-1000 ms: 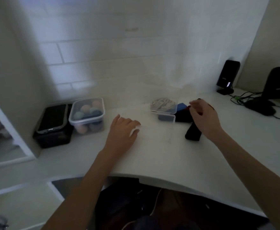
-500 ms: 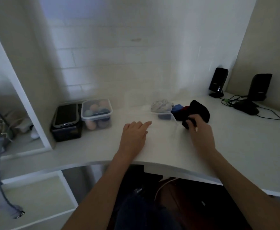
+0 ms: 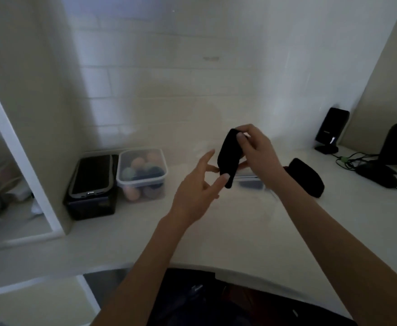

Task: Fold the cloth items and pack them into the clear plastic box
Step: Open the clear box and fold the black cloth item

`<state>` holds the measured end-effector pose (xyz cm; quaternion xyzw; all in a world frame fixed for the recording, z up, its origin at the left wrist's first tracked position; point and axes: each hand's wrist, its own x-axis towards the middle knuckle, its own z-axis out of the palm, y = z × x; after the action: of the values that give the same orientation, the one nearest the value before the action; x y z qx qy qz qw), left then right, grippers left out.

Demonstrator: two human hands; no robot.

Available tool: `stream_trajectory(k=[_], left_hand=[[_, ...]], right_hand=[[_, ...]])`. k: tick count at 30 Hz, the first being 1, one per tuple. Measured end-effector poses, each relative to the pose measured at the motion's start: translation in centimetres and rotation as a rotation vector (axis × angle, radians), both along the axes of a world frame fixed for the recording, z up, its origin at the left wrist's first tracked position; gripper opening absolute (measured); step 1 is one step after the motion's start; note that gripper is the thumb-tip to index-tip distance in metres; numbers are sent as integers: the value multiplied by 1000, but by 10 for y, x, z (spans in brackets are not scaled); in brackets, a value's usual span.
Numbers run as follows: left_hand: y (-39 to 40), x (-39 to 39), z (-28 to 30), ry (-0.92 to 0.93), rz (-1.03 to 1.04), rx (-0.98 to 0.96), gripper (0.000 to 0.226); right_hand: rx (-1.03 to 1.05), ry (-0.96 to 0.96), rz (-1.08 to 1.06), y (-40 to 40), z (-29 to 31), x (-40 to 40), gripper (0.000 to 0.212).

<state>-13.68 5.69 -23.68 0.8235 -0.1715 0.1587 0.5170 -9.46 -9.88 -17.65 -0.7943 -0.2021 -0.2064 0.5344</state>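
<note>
Lidded tub (image 3: 142, 175) w/ colored balls (image 3: 145, 169)

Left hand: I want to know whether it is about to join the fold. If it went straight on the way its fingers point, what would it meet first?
Most likely the black cloth held up by the right hand; the left hand seems almost touching it, though depth is unclear.

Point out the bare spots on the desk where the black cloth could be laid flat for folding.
Widest bare patch: the desk between its front edge and the hands. Another lies right of the right forearm, in front of the second black cloth. Crowded: the back left by the lidded tub and dark case, and the cabled back right by the speakers.
</note>
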Motion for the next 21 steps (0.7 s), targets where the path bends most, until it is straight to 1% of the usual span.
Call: stream_trajectory(k=[3,5,6,8,9,11,13,15,17,19,21], left_hand=[[5,26,11,88,-42,66,46],[6,37,11,96,-29,30,29],[7,40,10,97,-7,-3,24],[6,43,6,100,38,-52,26],[4,44,4,106,50,-78,29],[2,45,3,121,54,-148,35],[3,48,2,75,66,-182,38],[5,52,-2,-6,117,-156,38],[6,55,-8,-38,169,-159,45],[6,54,-14,-1,148,-249,47],[6,53,-15,23,85,-346,39]], right_hand=[[28,96,108,8,-5,14,13],[82,162,159,12,-6,21,15],[101,187,184,13,-6,24,17],[91,246,262,11,-5,27,23],[52,290,313,8,-5,29,26],[-87,369,385,4,-4,33,30],[-204,354,396,2,-6,39,25],[-186,314,384,3,-8,43,20],[-97,305,421,3,-9,44,24],[-40,309,474,2,-7,44,33],[-34,249,481,2,-2,44,38]])
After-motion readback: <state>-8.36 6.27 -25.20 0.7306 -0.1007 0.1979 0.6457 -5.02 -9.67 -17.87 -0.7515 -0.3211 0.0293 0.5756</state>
